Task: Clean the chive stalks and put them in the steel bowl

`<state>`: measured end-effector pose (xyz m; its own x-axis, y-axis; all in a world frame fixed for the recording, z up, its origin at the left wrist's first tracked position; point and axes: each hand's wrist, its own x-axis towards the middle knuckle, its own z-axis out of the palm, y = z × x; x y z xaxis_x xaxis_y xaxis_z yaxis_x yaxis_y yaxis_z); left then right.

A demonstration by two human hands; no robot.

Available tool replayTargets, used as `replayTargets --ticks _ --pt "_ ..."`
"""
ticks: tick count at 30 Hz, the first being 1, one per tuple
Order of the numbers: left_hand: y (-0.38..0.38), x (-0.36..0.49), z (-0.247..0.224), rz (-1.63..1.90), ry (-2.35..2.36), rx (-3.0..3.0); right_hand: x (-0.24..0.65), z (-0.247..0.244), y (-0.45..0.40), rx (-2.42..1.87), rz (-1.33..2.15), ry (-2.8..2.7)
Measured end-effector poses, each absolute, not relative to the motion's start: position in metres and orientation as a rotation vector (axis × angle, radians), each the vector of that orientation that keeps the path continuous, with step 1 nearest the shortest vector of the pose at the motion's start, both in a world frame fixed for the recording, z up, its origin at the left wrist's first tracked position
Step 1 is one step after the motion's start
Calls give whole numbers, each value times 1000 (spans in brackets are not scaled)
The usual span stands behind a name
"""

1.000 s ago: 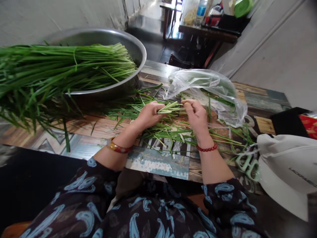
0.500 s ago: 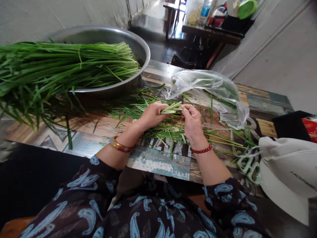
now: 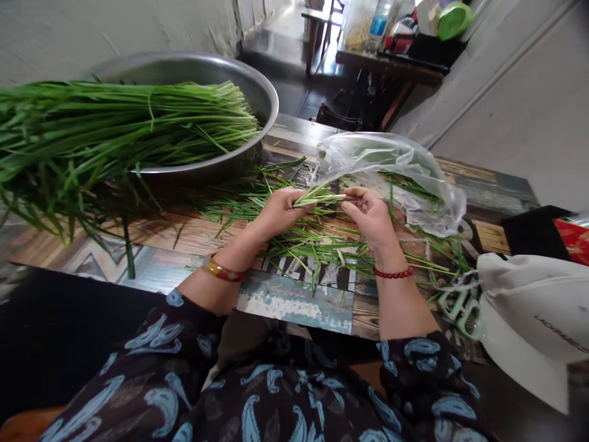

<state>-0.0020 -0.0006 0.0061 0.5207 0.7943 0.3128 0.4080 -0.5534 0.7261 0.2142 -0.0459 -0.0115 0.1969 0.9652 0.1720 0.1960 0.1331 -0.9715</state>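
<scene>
My left hand point(image 3: 281, 212) is closed around a small bunch of garlic chives point(image 3: 315, 199), their pale stem ends pointing right. At the tip of one longer stem, my right hand point(image 3: 368, 216) pinches with thumb and fingers; the exact contact is small and partly hidden. Beneath both hands, loose chive pieces point(image 3: 317, 245) lie scattered over the tabletop. A large tied bundle of chives point(image 3: 184, 116) rests in a metal basin point(image 3: 269, 123) at the left, its leaves hanging over the near rim.
Beyond my right hand lies a clear plastic bag point(image 3: 386, 153) with greens in and under it. Green-handled scissors point(image 3: 460, 313) sit at the right beside a white cap point(image 3: 529, 307). The patterned wooden table point(image 3: 294, 301) ends close to my body. Another table point(image 3: 391, 66) stands behind.
My right hand has moved a little to the right, away from my left hand. One stem now sticks out farther from the bunch toward it. My left hand stays nearly in place.
</scene>
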Motion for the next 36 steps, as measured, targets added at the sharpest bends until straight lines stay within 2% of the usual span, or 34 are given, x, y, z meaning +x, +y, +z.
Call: replayTargets --ticks 3,6,13,17,21,29,36 --pt "-1 -1 4 838 984 2174 205 -15 -46 -1264 932 -1230" --pt "0 -1 3 820 994 2182 202 -15 -48 -1328 858 -1250" --pt "-1 -1 3 798 984 2189 210 -7 -52 -1513 162 -1726" --pt "-1 -2 6 829 999 2168 225 -6 -51 -1613 -8 -1672" --pt "-1 -2 9 850 999 2138 234 -4 -50 -1622 129 -1652" --pt "-3 -2 12 883 981 2047 216 -9 -53 -1415 721 -1686" --pt "-1 -1 7 847 978 2145 206 -9 -49 -1264 957 -1130"
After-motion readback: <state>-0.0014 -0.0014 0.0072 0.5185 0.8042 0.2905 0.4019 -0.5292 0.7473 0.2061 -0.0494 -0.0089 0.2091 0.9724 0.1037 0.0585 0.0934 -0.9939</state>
